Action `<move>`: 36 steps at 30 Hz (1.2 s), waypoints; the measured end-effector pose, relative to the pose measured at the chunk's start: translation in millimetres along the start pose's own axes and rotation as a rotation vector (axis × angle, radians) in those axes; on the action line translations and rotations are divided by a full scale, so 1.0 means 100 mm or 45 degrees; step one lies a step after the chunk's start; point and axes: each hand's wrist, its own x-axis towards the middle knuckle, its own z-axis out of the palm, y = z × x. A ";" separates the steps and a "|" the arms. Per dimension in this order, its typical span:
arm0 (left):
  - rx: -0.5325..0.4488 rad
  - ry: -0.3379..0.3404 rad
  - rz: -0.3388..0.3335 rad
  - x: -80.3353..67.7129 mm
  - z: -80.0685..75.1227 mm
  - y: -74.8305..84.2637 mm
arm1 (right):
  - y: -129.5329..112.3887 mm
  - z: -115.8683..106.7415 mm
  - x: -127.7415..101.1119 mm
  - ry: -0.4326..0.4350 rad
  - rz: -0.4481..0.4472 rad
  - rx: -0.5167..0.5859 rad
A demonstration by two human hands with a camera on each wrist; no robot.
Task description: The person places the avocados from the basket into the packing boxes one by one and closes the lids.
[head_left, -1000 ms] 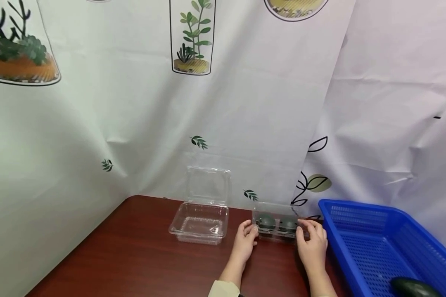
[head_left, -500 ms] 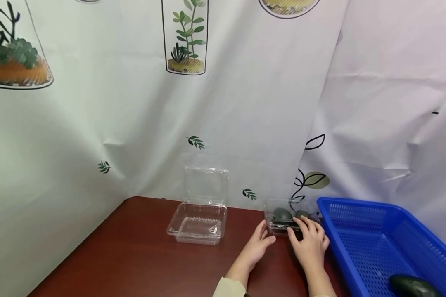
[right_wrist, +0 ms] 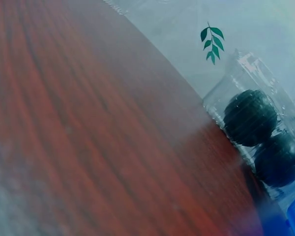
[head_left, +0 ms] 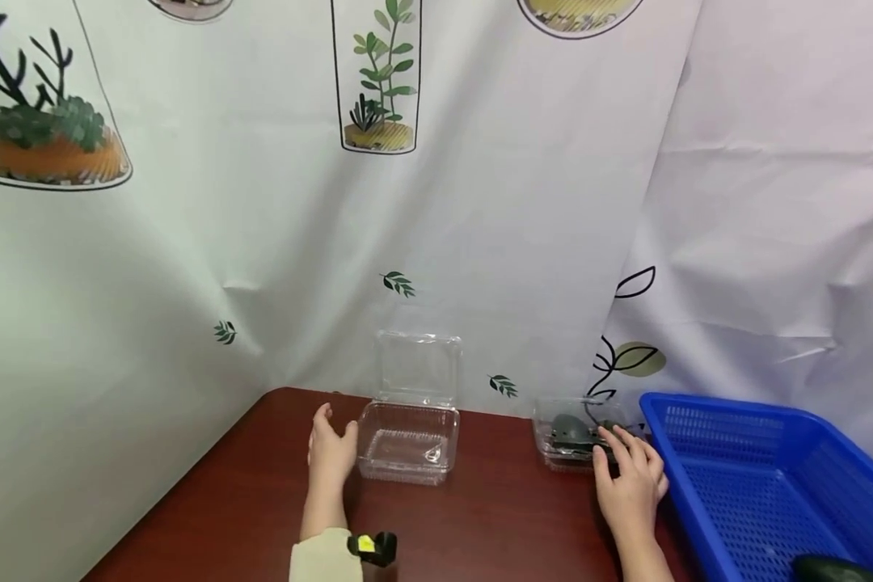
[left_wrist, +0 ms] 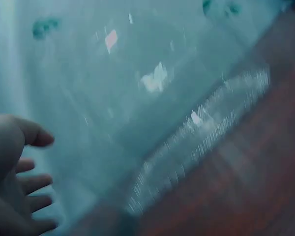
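L hand [head_left: 331, 449] sat w/ fingers relaxed and spread, holding nothing, just beside the left wall of the empty clear plastic clamshell box [head_left: 410, 440], whose lid stood upright at the back; contact couldn't be told. In the left wrist view the hand [left_wrist: 12, 182] showed loosely spread fingers next to the blurred box [left_wrist: 187, 142]. R hand [head_left: 631, 478] lay fingers straight on the closed clear plastic box w/ two dark green round fruits [head_left: 578, 432], just left of the blue perforated plastic basket [head_left: 764, 485]. That closed box [right_wrist: 258, 137] rested on the dark red-brown wooden table [head_left: 480, 517], near the printed plant curtain [head_left: 335, 242].
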 end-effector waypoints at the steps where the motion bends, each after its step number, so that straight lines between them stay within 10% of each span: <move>1: -0.083 -0.069 -0.033 0.02 -0.02 -0.07 | 0.00 -0.01 0.01 0.017 0.004 0.013; 5: -0.393 -0.340 -0.087 0.07 0.02 -0.22 | 0.01 -0.03 0.05 0.065 0.018 0.057; 16: -0.908 -0.623 -0.091 0.00 0.42 -0.17 | 0.03 -0.06 0.01 0.119 0.063 0.111; 29: -0.693 -0.578 -0.027 -0.08 0.85 -0.13 | -0.13 -0.01 0.05 0.155 0.021 0.225; 36: -0.769 -0.616 -0.062 -0.11 0.81 -0.13 | -0.53 -0.22 0.57 0.041 0.056 0.305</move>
